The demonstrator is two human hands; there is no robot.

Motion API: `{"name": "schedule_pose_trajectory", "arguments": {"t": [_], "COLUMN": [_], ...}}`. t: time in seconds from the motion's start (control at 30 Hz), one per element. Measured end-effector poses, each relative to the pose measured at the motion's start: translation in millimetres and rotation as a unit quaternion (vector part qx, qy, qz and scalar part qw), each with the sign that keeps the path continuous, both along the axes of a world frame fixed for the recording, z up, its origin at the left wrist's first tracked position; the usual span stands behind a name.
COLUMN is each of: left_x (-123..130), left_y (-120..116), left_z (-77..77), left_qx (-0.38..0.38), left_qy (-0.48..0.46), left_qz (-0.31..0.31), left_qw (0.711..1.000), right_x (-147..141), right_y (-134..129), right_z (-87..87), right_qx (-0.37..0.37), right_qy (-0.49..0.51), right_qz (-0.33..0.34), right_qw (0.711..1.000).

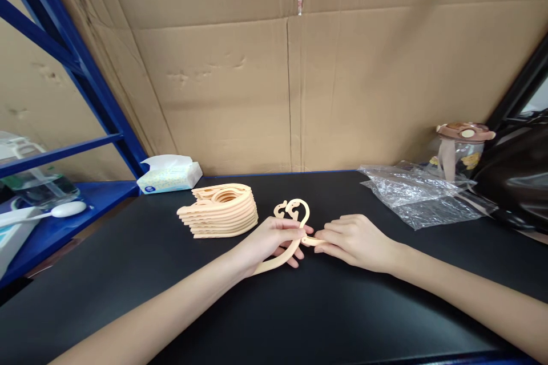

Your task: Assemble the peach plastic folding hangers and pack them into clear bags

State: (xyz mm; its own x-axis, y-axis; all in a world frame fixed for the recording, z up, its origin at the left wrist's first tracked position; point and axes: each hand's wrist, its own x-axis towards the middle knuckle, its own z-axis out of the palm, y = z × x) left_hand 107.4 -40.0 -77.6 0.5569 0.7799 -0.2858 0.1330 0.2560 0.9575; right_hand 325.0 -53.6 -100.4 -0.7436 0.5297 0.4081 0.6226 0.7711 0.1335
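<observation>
A peach-coloured plastic hanger (279, 260) with a curved hook at its top is held above the black table. My left hand (274, 239) grips it near the base of the hook, with the thumb on top and some fingers behind it. My right hand (353, 242) pinches a short arm of the same hanger on the right side. Behind the fingers of my left hand, small hooked ends show beside the main hook. Left of the hands stands a neat stack of several folded peach hangers (222, 214).
A tissue pack (170, 175) lies at the back left, by a blue metal frame (92, 85). Crumpled clear plastic bags (415, 194) and a lidded bottle (464, 148) are at the back right of the black table (128, 262). Cardboard (222, 97) stands behind.
</observation>
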Motion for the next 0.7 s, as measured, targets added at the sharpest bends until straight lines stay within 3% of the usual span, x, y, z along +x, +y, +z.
{"name": "schedule_pose_trajectory", "arguments": {"t": [0.27, 0.7], "left_x": [-3.9, -0.7], "left_y": [3.3, -0.2], "left_z": [-3.6, -4.1], "left_qx": [-0.019, -0.007], "left_qy": [-0.011, -0.007], "left_qz": [-0.034, -0.037], "left_qw": [0.999, 0.999], "right_x": [-2.5, -2.9], "right_y": [-2.8, -4.5], "right_z": [0.9, 1.2], "right_qx": [-0.044, -0.069], "right_qy": [-0.003, 0.033], "right_qz": [-0.012, -0.018], "right_qw": [0.999, 0.997]}}
